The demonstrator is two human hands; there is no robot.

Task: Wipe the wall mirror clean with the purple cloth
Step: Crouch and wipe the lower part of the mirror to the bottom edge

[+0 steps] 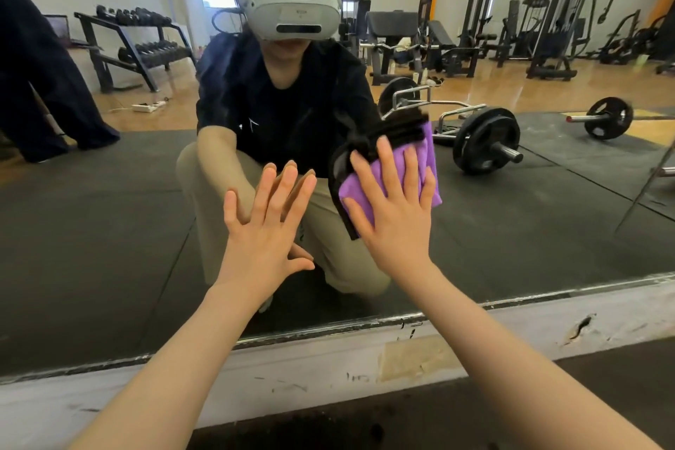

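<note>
The wall mirror point(109, 230) fills most of the view and reflects a crouching person in a headset. My right hand point(396, 210) lies flat with spread fingers on the purple cloth point(420, 157), pressing it against the glass right of centre. The cloth is folded, with a black edge showing along its top and left side. My left hand point(264, 226) is pressed flat on the bare glass just left of the cloth, fingers spread, holding nothing.
The mirror's lower edge meets a scuffed white wall strip point(328, 362) above a dark floor mat point(475, 409). Reflected in the glass are a barbell point(485, 142), a dumbbell rack point(135, 44), gym machines point(529, 18) and another person's legs point(47, 91) at the left.
</note>
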